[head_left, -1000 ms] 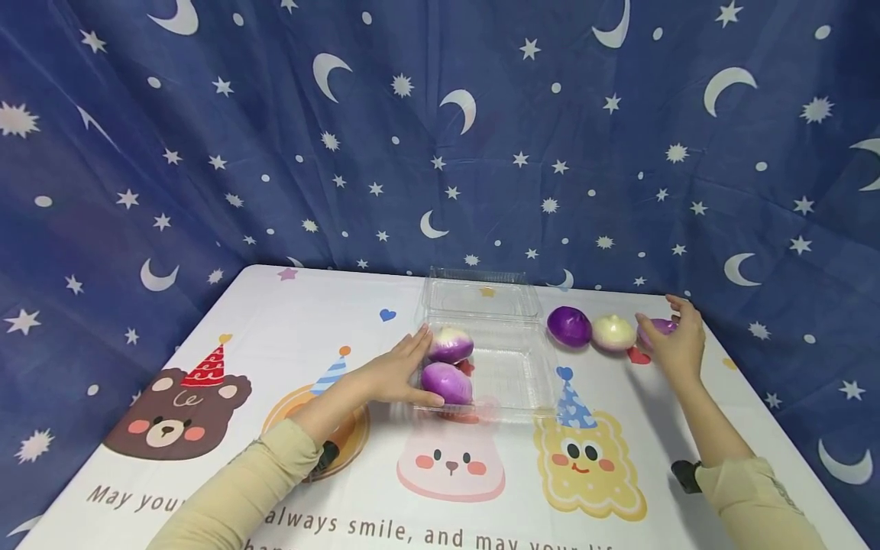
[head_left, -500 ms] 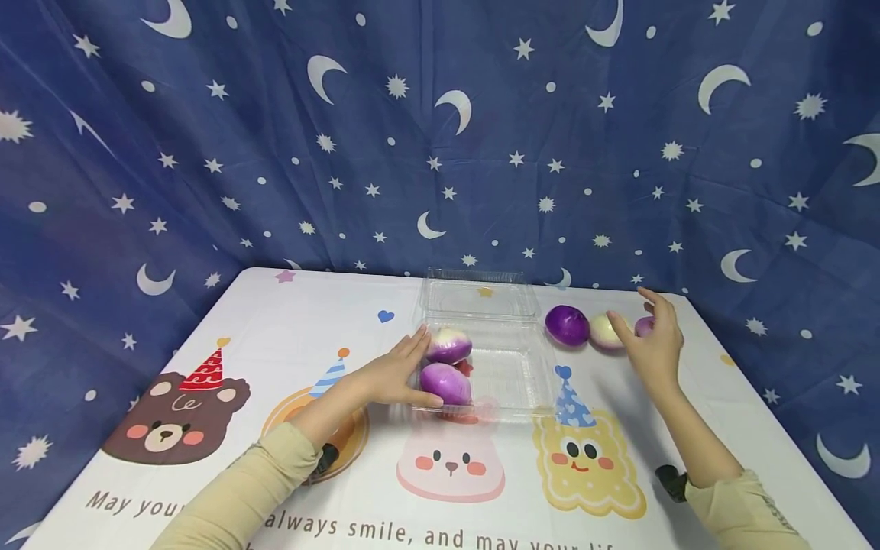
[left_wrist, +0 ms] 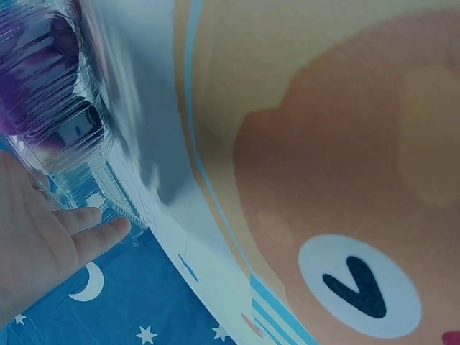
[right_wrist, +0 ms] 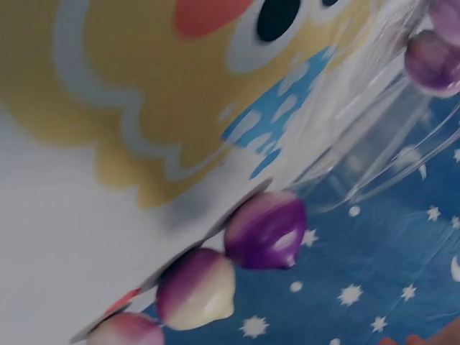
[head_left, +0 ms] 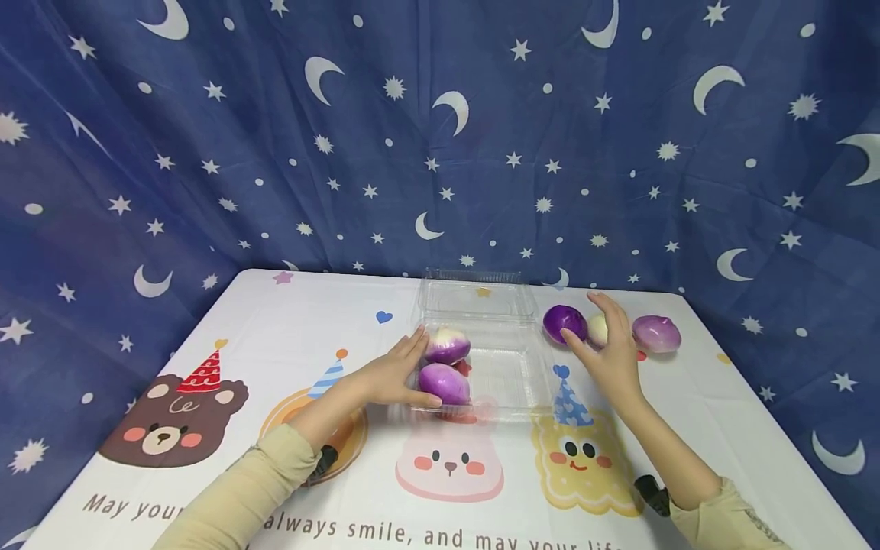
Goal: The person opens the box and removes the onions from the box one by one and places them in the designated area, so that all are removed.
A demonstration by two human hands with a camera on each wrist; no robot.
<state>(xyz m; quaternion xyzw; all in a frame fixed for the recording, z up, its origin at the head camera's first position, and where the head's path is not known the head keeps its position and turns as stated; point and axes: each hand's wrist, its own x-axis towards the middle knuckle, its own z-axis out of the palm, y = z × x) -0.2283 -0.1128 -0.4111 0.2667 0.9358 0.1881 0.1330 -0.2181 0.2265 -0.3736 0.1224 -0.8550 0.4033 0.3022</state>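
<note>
A clear plastic clamshell box (head_left: 512, 378) lies with its lid (head_left: 481, 296) tipped back. Inside, along its left side, are a white-and-purple onion (head_left: 448, 346) and a light purple onion (head_left: 444, 384). My left hand (head_left: 395, 374) rests against the box's left wall, fingers extended and thumb at the front corner. To the box's right, a row holds a dark purple onion (head_left: 565, 325), a whitish onion (head_left: 596, 331) and a pale purple onion (head_left: 657, 334). Spread and holding nothing, my right hand (head_left: 610, 363) is over the row, partly covering the whitish onion.
The white tablecloth (head_left: 330, 305) has printed cartoon figures and lettering. Behind the table's far edge hangs a blue curtain (head_left: 385, 191) with moons and stars. A black wrist device (head_left: 651, 495) sits by the right sleeve.
My right hand has moved left from the pale purple onion towards the dark purple one, uncovering the pale one. The left hand has stayed at the box.
</note>
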